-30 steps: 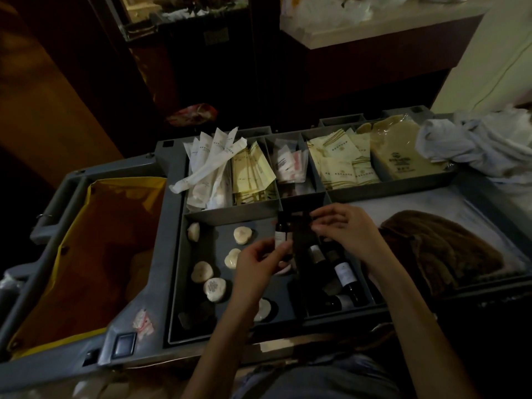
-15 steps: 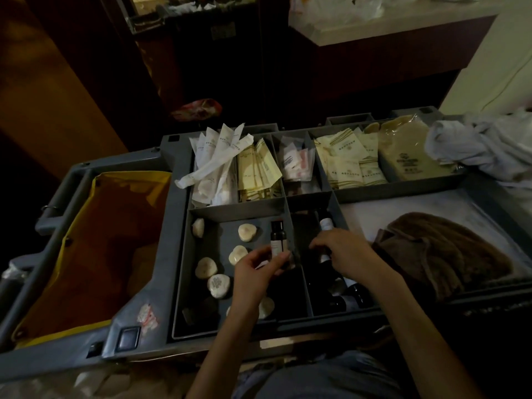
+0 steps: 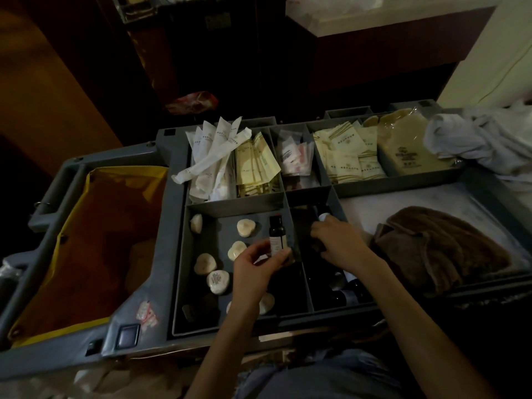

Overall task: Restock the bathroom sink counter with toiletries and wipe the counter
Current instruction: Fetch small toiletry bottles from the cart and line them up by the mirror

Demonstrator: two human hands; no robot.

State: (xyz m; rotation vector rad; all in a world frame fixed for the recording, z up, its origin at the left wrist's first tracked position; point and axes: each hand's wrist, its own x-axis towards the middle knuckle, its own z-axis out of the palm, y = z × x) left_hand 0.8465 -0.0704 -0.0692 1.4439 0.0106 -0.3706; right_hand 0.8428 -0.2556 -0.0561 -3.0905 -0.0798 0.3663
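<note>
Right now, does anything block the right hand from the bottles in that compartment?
Nothing visible does. The right hand reaches inside the bottle compartment, its fingers beside a small bottle; the divider stands to its left.

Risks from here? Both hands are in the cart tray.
1. The left hand pinches the small dark bottle only at its lower end; that grip looks light, so it may tip and drop among the soaps.
2. The right hand reaches into the dim bottle compartment; labels are hard to read there, so a wrong pick is possible.
</note>
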